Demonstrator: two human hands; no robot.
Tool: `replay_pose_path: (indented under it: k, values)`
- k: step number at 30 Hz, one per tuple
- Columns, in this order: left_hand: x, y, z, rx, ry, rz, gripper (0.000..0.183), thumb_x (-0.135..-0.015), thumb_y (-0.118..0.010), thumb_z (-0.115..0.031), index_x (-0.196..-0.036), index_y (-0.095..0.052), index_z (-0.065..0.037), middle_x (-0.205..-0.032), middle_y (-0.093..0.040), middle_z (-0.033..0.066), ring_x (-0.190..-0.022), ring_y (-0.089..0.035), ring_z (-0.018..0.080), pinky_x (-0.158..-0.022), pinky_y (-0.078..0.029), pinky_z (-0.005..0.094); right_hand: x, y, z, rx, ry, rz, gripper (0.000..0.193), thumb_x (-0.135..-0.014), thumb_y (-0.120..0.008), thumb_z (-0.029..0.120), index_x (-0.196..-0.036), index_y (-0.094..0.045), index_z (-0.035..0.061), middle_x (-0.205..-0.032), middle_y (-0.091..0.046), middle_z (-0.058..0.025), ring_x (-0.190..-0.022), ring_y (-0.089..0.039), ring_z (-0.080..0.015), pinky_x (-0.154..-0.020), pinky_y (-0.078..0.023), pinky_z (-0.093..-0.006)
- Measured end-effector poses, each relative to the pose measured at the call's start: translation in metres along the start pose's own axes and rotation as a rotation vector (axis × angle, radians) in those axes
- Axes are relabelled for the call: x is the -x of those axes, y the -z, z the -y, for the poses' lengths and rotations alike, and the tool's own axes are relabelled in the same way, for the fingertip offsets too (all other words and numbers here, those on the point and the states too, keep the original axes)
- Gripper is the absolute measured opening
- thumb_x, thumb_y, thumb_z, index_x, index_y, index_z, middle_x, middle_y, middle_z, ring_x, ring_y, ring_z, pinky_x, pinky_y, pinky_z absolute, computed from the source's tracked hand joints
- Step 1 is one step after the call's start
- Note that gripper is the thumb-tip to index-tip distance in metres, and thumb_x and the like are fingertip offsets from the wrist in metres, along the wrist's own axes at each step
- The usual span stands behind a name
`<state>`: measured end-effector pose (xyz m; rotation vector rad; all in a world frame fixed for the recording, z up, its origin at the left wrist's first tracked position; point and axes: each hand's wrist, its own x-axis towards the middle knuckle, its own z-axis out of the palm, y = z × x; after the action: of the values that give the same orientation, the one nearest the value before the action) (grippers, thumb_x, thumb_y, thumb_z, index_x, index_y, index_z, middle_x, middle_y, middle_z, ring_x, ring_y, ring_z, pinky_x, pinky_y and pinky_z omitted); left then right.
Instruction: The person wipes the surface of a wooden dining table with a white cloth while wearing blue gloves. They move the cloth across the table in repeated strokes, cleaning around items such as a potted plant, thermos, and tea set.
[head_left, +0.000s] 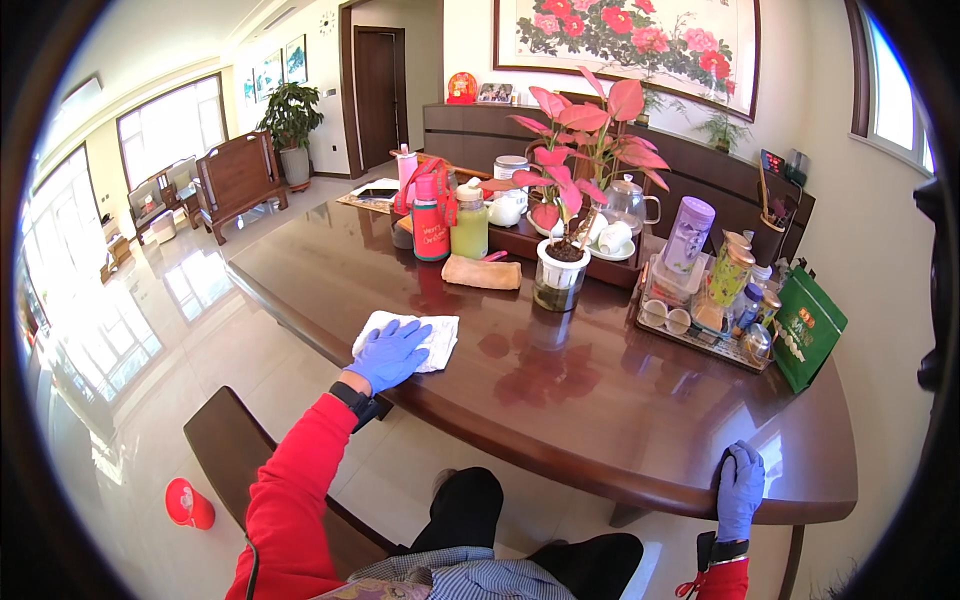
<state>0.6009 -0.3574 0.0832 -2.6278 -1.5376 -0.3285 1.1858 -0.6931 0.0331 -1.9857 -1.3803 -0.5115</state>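
Observation:
My left hand [391, 355], in a blue-violet glove, lies flat with its fingers spread on a folded white cloth [438, 345]. The cloth rests on the glossy dark wooden table [470, 390], close to its near left edge. At the table's near right edge my right hand [741, 488], gloved alike, rests on the wood with its fingers stretched forward and close together. It holds no separate object that I can see. A rolled tan towel [481, 273] lies beyond the white cloth.
Behind the towel stand a red-sleeved bottle [431, 225] and a jar of greenish liquid [469, 228]. A pink-leaved plant [560, 260] sits mid-table in a white-rimmed pot. Farther right are a tray [705, 345] of cups and jars and a green bag [808, 325]. A red bin [190, 504] stands on the floor.

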Motion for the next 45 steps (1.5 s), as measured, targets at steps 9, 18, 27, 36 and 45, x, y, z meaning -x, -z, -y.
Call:
replay_pose_path:
  k: [9, 18, 27, 36, 45]
  values:
    - [0.0, -0.008, -0.068, 0.012, -0.192, -0.058, 0.058, -0.106, -0.05, -0.049, -0.157, -0.052, -0.022, -0.16, -0.052, 0.0074, -0.142, -0.048, 0.0351, -0.116, -0.039, 0.0569, 0.0, -0.005, -0.008, -0.024, -0.014, 0.007, 0.021, -0.1, -0.064, 0.008, -0.118, -0.073, 0.001, -0.129, -0.068, -0.0181, -0.119, -0.064, -0.0361, -0.107, -0.051, -0.0448]
    - [-0.02, -0.003, -0.09, 0.019, -0.336, 0.022, 0.062, -0.107, -0.048, -0.055, -0.158, -0.05, -0.021, -0.16, -0.05, 0.009, -0.141, -0.05, 0.0383, -0.112, -0.043, 0.0614, 0.0, -0.005, -0.012, 0.003, -0.019, 0.033, 0.022, -0.101, -0.062, 0.009, -0.118, -0.072, -0.0008, -0.129, -0.068, -0.0188, -0.119, -0.064, -0.036, -0.107, -0.052, -0.0449]
    - [-0.1, 0.008, -0.032, 0.051, -0.041, 0.358, 0.072, -0.107, -0.046, -0.057, -0.168, -0.036, -0.018, -0.172, -0.036, 0.0193, -0.155, -0.038, 0.0411, -0.129, -0.03, 0.0472, -0.002, 0.0, -0.006, -0.02, 0.009, 0.032, 0.022, -0.101, -0.061, 0.008, -0.119, -0.072, 0.0012, -0.13, -0.068, -0.0176, -0.119, -0.064, -0.0359, -0.108, -0.051, -0.0444]
    - [-0.168, -0.012, -0.026, 0.054, 0.006, 0.378, 0.071, -0.106, -0.045, -0.057, -0.165, -0.041, -0.018, -0.169, -0.041, 0.0176, -0.151, -0.043, 0.0448, -0.127, -0.034, 0.0483, -0.004, 0.006, 0.006, -0.029, -0.037, 0.03, 0.021, -0.099, -0.064, 0.006, -0.118, -0.072, 0.0026, -0.128, -0.069, -0.0151, -0.118, -0.064, -0.0335, -0.107, -0.051, -0.0428]
    - [-0.161, -0.021, -0.057, 0.012, -0.125, 0.309, 0.069, -0.108, -0.043, -0.056, -0.164, -0.041, -0.017, -0.168, -0.042, 0.0219, -0.149, -0.046, 0.044, -0.125, -0.036, 0.0492, -0.004, 0.007, 0.012, -0.01, -0.032, 0.012, 0.02, -0.099, -0.065, 0.007, -0.117, -0.073, 0.0026, -0.128, -0.069, -0.0151, -0.118, -0.064, -0.0334, -0.108, -0.051, -0.042]
